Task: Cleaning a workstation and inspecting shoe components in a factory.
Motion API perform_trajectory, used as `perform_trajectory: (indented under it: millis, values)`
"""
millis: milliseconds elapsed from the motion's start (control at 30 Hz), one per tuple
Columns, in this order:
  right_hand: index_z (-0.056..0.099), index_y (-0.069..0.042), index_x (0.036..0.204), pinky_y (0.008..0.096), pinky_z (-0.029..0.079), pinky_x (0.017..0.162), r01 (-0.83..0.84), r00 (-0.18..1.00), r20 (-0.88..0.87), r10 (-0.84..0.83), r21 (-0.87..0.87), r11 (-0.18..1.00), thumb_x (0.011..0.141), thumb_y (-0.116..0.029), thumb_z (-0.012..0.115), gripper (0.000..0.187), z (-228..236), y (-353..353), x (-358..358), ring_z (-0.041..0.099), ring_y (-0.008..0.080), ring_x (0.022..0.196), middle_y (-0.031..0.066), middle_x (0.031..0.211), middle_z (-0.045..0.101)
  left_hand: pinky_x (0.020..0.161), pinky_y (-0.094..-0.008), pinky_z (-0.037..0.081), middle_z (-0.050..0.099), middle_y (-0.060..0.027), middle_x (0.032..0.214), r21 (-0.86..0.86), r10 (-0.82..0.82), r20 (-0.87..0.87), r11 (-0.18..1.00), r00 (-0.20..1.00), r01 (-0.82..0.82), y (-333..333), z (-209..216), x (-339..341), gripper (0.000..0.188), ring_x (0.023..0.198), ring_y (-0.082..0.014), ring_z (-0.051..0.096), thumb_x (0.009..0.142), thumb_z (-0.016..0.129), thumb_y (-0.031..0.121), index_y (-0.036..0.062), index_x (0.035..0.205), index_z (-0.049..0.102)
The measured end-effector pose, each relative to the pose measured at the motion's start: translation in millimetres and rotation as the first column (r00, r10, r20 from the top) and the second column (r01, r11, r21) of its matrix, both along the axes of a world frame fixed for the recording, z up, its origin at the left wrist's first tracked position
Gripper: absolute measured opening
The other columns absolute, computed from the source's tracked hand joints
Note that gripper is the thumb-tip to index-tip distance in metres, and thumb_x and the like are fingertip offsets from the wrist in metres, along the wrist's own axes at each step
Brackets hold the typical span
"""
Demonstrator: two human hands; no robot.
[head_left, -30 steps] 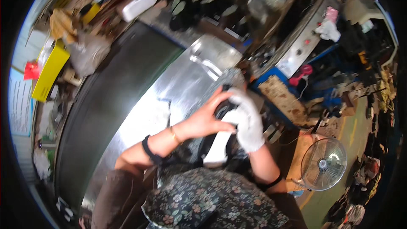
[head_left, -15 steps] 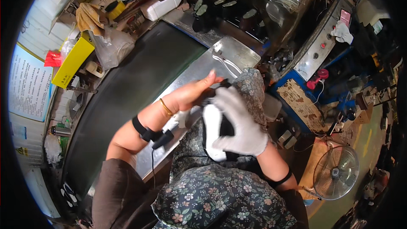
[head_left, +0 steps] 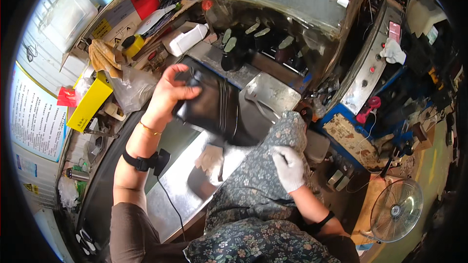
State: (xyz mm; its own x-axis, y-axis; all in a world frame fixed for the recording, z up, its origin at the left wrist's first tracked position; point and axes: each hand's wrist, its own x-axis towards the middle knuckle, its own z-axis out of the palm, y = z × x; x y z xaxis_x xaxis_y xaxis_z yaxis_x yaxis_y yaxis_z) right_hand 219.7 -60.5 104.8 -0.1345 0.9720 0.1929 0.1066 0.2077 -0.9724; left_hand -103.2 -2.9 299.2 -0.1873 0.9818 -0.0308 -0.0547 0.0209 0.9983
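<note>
My bare left hand [head_left: 171,93] grips a black leather boot [head_left: 217,107] near the top of its shaft, holding it up at the left over the metal bench. A zipper line runs along the shaft, and the foot points right toward my knee. My right hand [head_left: 288,169], in a white glove, is closed and rests on the floral apron [head_left: 243,180] over my lap. Whether anything is in its curled fingers is hidden. A pale glove [head_left: 210,159] lies on the shiny metal bench top [head_left: 170,192] below the boot.
Metal pliers [head_left: 262,106] lie in a metal tray [head_left: 280,92] beyond my knee. Several dark boots [head_left: 231,58] stand at the back. A dark conveyor belt [head_left: 109,180] runs along the left. A fan [head_left: 397,210] stands at the right, near a blue-framed machine [head_left: 348,116].
The boot has gone from my lap up and to the left in my left hand. My right hand has come off it, moved down slightly and closed. The view has shifted slightly.
</note>
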Motion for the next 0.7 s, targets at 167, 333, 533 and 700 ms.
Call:
perform_trajectory:
  millis: [167, 333, 533, 700]
  values:
    - [0.071, 0.000, 0.098, 0.0306, 0.054, 0.081, 0.034, 0.999, -0.021, -0.036, -0.091, 0.995, 0.087, 0.000, 0.067, 0.012, -13.8, 11.6, 11.4, 0.070, 0.0198, 0.088, 0.0119, 0.097, 0.073, 0.072, -0.0307, 0.057, 0.065, -0.0131, 0.107, 0.240, 0.373, 0.155, 0.884, 0.915, -0.401, 122.5, -89.2, 48.5, 0.067, 0.090, -0.0187, 0.066, 0.080, 0.078, 0.000, 0.0061, 0.134, 0.039]
    - [0.072, 0.000, 0.099, 0.0306, 0.054, 0.083, -0.098, 0.993, -0.077, 0.089, -0.124, 0.987, 0.087, -0.001, 0.069, 0.012, -2.1, 13.0, -12.7, 0.070, 0.0198, 0.090, 0.0120, 0.098, 0.073, 0.090, -0.0373, 0.052, 0.069, -0.0194, 0.111, 0.229, 0.386, -0.571, 0.923, 0.724, -0.311, 226.5, -257.2, -8.7, 0.055, 0.105, -0.0321, 0.067, 0.084, 0.073, 0.016, 0.0060, 0.134, 0.053]
    - [0.072, 0.000, 0.096, 0.0333, 0.054, 0.085, -0.171, 0.985, -0.033, 0.169, -0.062, 0.983, 0.088, -0.005, 0.069, 0.010, -1.2, 18.5, -3.7, 0.070, 0.0233, 0.092, 0.0132, 0.099, 0.073, 0.102, -0.0401, 0.047, 0.062, -0.0221, 0.130, 0.223, 0.448, -0.486, 0.894, 0.751, -0.389, 223.8, -316.9, 43.2, 0.052, 0.122, -0.0357, 0.059, 0.087, 0.066, 0.015, 0.0022, 0.136, 0.052]
    - [0.068, -0.007, 0.108, 0.0370, 0.055, 0.080, -0.141, 0.927, 0.374, 0.017, 0.305, 0.942, 0.087, -0.009, 0.064, 0.021, -7.3, 22.7, -3.0, 0.070, 0.0287, 0.090, 0.0142, 0.105, 0.070, 0.083, -0.0285, 0.052, 0.069, -0.0023, 0.097, 0.109, -0.223, -0.246, 0.961, 0.943, 0.256, 69.9, -211.1, 148.7, 0.017, 0.092, -0.0117, 0.062, 0.097, 0.064, 0.015, 0.0028, 0.108, 0.068]
